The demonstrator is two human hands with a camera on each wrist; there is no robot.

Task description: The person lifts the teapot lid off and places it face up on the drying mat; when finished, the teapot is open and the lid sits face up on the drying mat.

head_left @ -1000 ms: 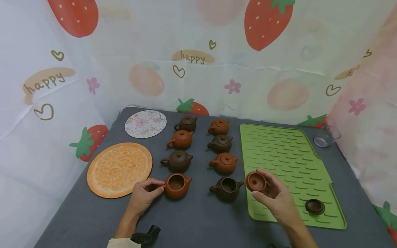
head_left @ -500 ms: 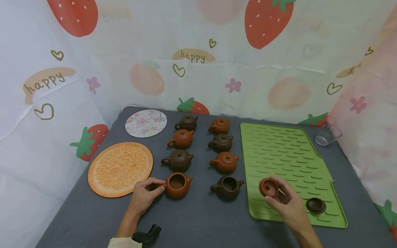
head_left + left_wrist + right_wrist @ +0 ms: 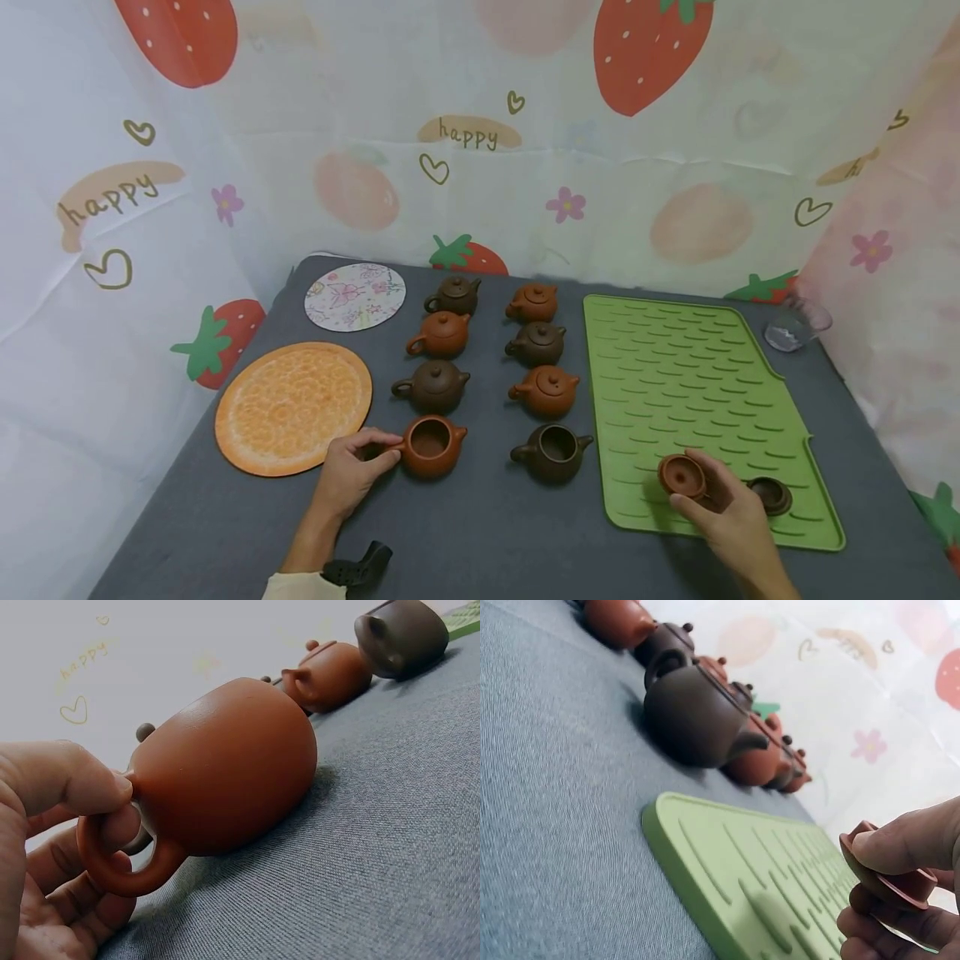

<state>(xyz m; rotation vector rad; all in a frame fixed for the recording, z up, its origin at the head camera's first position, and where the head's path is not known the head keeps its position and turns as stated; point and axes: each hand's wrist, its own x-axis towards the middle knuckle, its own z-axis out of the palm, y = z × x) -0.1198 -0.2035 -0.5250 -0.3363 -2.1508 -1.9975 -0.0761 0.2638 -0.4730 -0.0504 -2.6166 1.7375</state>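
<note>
My left hand (image 3: pixel 351 475) pinches the handle of a lidless red-brown teapot (image 3: pixel 432 450) standing on the cloth; the left wrist view shows thumb and fingers at its looped handle (image 3: pixel 120 881). With my right hand (image 3: pixel 727 508) I hold a red-brown teapot lid (image 3: pixel 682 477), its hollow underside facing up, over the green mat (image 3: pixel 652 350). The right wrist view shows that lid (image 3: pixel 889 874) between thumb and fingers above the mat. Beside the right fingers a dark brown lid (image 3: pixel 770 497) lies upturned on the mat. A lidless dark brown teapot (image 3: pixel 553 454) stands left of the mat.
Several lidded teapots, such as a dark one (image 3: pixel 435 385) and a red-brown one (image 3: pixel 547 392), stand in two columns behind. Left lie an orange round mat (image 3: pixel 292 408) and a patterned round mat (image 3: pixel 355 297). A glass pitcher (image 3: pixel 787 333) stands at back right.
My right hand has carried the red-brown lid rightward and toward me, from beside the dark teapot to near the dark lid. The left hand keeps its pinch on the teapot handle.
</note>
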